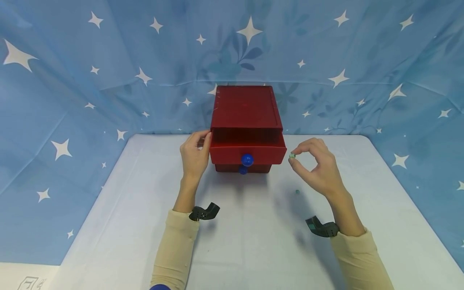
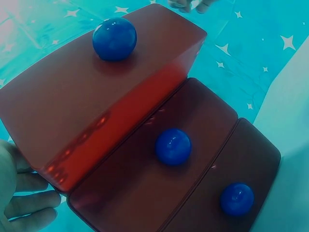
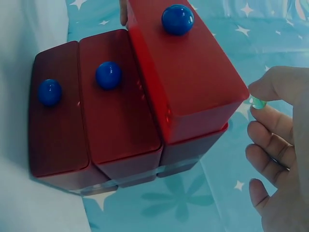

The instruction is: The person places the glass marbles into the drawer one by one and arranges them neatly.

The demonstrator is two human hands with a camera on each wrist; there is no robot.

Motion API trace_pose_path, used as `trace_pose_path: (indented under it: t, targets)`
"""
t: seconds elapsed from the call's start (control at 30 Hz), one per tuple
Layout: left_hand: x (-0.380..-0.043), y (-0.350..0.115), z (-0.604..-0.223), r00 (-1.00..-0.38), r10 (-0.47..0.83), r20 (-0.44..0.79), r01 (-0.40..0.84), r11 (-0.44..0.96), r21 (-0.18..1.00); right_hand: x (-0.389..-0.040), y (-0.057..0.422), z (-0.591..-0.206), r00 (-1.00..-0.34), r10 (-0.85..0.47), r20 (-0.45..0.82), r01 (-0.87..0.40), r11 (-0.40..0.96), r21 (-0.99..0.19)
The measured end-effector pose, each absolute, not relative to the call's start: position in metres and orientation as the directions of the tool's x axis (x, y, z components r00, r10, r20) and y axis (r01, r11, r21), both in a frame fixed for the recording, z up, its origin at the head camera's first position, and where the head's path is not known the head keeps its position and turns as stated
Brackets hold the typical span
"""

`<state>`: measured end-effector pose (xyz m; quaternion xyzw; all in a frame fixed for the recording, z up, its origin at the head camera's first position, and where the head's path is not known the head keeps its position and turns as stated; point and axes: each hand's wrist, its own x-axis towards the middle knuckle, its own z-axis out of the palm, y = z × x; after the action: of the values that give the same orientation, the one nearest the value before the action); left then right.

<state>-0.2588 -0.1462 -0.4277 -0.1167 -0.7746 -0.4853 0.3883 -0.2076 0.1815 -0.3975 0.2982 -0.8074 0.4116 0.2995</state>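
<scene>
A small red chest of drawers [image 1: 245, 105] stands on the white table. Its top drawer [image 1: 228, 155] is pulled out, with a blue knob [image 1: 247, 160] on the front; the two drawers below [image 2: 159, 159] are closed. My left hand [image 1: 194, 155] rests against the left side of the chest by the open drawer, its fingers [image 2: 36, 200] fairly straight. To the right of the drawer, my right hand [image 1: 319, 165] pinches a small green glass marble [image 1: 292, 155] between thumb and forefinger. Another small green marble [image 1: 297, 191] lies on the table below that hand.
Behind the chest hangs a blue cloth [image 1: 174, 60] with white stars. The white table [image 1: 119, 225] spreads out in front and to both sides. Printed marks show on a pale surface [image 1: 25, 274] at the lower left.
</scene>
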Motion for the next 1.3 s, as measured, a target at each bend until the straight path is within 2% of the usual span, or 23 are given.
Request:
trace_pose_path:
  t: [0.33,1.03,1.3]
  targets:
    - [-0.258,-0.147,-0.428,-0.676,-0.198,0.710,0.551,0.504,0.665,-0.218,0.166,-0.384,-0.631,-0.173,0.756,-0.708,0.526,-0.471]
    - [-0.258,-0.147,-0.428,-0.678,-0.185,0.711,0.557,0.503,0.661,-0.232,0.157,-0.373,-0.664,-0.191,0.723,-0.675,0.569,-0.469]
    - [-0.259,-0.147,-0.428,-0.674,-0.188,0.715,0.560,0.501,0.660,-0.229,0.158,-0.371,-0.649,-0.184,0.738,-0.691,0.548,-0.471]
